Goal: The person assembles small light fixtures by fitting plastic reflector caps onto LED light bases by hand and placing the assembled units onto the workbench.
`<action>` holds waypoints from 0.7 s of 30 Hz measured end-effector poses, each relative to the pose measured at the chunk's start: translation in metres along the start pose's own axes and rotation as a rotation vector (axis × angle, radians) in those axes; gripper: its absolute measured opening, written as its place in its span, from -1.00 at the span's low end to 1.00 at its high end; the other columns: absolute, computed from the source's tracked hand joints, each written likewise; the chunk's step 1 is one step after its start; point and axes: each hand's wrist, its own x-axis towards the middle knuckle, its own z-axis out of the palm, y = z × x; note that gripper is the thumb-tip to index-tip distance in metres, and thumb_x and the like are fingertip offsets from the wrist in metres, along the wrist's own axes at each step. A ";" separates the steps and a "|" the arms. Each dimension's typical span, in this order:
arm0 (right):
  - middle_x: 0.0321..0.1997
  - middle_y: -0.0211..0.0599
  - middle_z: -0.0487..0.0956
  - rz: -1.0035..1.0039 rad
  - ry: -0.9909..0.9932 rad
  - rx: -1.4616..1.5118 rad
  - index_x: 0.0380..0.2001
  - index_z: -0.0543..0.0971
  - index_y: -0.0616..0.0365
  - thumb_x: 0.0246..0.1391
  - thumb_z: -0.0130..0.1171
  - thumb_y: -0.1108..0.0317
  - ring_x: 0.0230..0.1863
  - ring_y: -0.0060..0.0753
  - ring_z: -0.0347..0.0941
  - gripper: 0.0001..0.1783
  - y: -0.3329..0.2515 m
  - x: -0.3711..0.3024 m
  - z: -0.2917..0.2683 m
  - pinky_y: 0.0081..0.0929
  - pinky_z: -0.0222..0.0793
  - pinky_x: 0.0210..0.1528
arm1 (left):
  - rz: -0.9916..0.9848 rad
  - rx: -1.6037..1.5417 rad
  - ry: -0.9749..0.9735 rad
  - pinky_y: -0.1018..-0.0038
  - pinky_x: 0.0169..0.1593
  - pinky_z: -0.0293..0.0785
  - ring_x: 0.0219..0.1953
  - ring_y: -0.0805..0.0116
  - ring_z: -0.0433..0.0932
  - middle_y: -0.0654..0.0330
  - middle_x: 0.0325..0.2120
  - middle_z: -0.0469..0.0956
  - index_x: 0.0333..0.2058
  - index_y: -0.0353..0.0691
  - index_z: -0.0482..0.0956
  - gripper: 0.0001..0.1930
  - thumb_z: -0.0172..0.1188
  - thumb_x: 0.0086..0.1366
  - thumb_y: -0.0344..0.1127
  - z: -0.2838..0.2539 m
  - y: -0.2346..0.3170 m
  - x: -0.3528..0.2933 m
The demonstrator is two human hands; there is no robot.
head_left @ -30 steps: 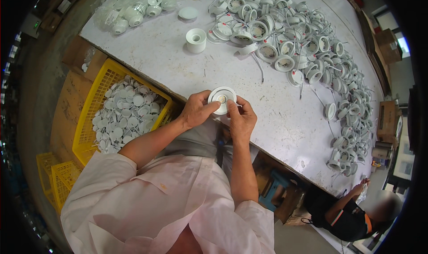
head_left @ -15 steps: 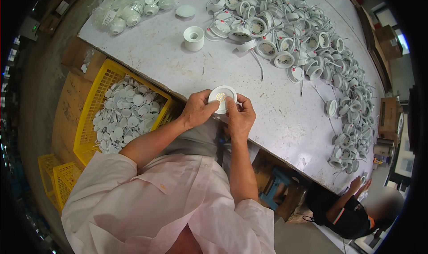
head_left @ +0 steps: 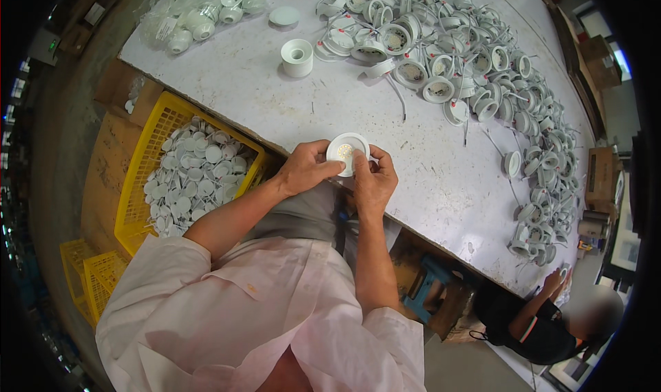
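Between my two hands I hold a round white LED downlight (head_left: 348,142) over the near edge of the white table. Its open face is turned up, and a yellowish LED board shows inside the rim. My left hand (head_left: 309,166) is closed on its left side, with the thumb on the inner face. My right hand (head_left: 375,176) grips the right side, its thumb also pressed inside the ring. The fingers underneath are hidden. Beyond my hands a white cylindrical cup-like part (head_left: 297,59) stands upright on the table, with a white round disc (head_left: 284,16) behind it.
Many downlights with wires (head_left: 441,89) are heaped along the table's far and right side. A clear plastic bag of white lamp parts (head_left: 200,20) lies far left. A yellow crate (head_left: 131,206) of white discs sits left. Another person (head_left: 544,330) works at lower right.
The downlight and both my hands have shifted slightly to the right in the picture. My grip looks the same. The other person's hands have moved a little.
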 end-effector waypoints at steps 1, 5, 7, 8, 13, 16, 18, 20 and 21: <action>-0.62 -0.59 0.38 0.004 0.001 0.010 -0.28 0.54 0.26 0.03 0.25 0.44 -0.62 -0.82 0.17 -0.82 0.000 0.000 0.000 -0.78 0.08 -0.60 | 0.030 -0.089 -0.048 0.60 -0.22 0.46 -0.30 0.57 0.50 0.20 -0.32 0.57 -0.08 -0.40 0.49 -0.67 0.17 0.19 -0.38 -0.001 -0.003 0.000; -0.62 -0.60 0.38 0.024 0.015 0.007 -0.27 0.54 0.27 0.03 0.26 0.43 -0.61 -0.83 0.17 -0.80 0.003 0.000 -0.002 -0.78 0.08 -0.60 | 0.056 -0.158 -0.145 0.58 -0.13 0.49 -0.23 0.52 0.53 0.17 -0.22 0.56 -0.02 -0.41 0.43 -0.63 0.20 0.21 -0.40 -0.006 -0.010 0.000; -0.62 -0.60 0.39 0.030 0.017 0.003 -0.27 0.54 0.27 0.03 0.27 0.42 -0.61 -0.82 0.16 -0.79 0.001 -0.002 -0.003 -0.77 0.08 -0.60 | 0.028 -0.152 -0.165 0.57 -0.15 0.49 -0.22 0.51 0.53 0.16 -0.22 0.56 -0.03 -0.40 0.44 -0.64 0.20 0.21 -0.40 -0.009 -0.011 0.000; -0.62 -0.60 0.39 0.035 0.018 -0.002 -0.27 0.55 0.27 0.03 0.27 0.41 -0.61 -0.82 0.16 -0.79 0.000 -0.003 -0.003 -0.77 0.08 -0.60 | 0.000 -0.146 -0.185 0.56 -0.16 0.50 -0.20 0.49 0.54 0.15 -0.23 0.57 -0.04 -0.40 0.45 -0.65 0.20 0.22 -0.40 -0.010 -0.012 0.000; -0.63 -0.57 0.40 0.053 0.026 -0.028 -0.26 0.54 0.28 0.04 0.27 0.38 -0.61 -0.82 0.18 -0.77 0.003 -0.003 -0.008 -0.76 0.08 -0.60 | -0.074 -0.156 -0.210 0.55 -0.25 0.53 -0.24 0.41 0.58 0.10 -0.25 0.58 -0.05 -0.42 0.46 -0.69 0.16 0.25 -0.42 -0.005 -0.010 0.003; -0.64 -0.56 0.41 0.062 0.037 -0.027 -0.24 0.54 0.28 0.05 0.26 0.36 -0.62 -0.81 0.19 -0.76 0.003 -0.001 -0.009 -0.76 0.07 -0.61 | -0.113 -0.189 -0.215 0.55 -0.29 0.56 -0.27 0.35 0.61 0.05 -0.26 0.58 -0.05 -0.43 0.45 -0.70 0.13 0.25 -0.44 -0.002 -0.004 0.005; -0.66 -0.56 0.41 0.062 0.043 -0.020 -0.23 0.54 0.29 0.06 0.26 0.36 -0.63 -0.81 0.20 -0.75 0.003 0.001 -0.011 -0.76 0.07 -0.62 | -0.133 -0.196 -0.213 0.54 -0.30 0.57 -0.29 0.33 0.62 0.02 -0.26 0.58 -0.05 -0.44 0.45 -0.70 0.13 0.25 -0.45 0.000 -0.003 0.009; -0.49 -0.47 0.48 0.101 0.018 0.002 -0.17 0.52 0.30 0.04 0.27 0.38 -0.58 -0.80 0.23 -0.70 0.003 0.002 -0.016 -0.76 0.16 -0.57 | -0.157 -0.262 -0.225 0.50 -0.25 0.60 -0.29 0.30 0.62 0.00 -0.24 0.57 -0.05 -0.46 0.45 -0.70 0.11 0.25 -0.46 0.003 -0.003 0.013; -0.49 -0.47 0.48 0.099 0.022 -0.001 -0.17 0.52 0.30 0.04 0.27 0.38 -0.58 -0.80 0.23 -0.70 0.003 0.004 -0.022 -0.76 0.16 -0.57 | -0.156 -0.265 -0.230 0.50 -0.25 0.60 -0.29 0.30 0.62 0.00 -0.24 0.57 -0.05 -0.46 0.45 -0.70 0.11 0.25 -0.46 0.004 -0.003 0.015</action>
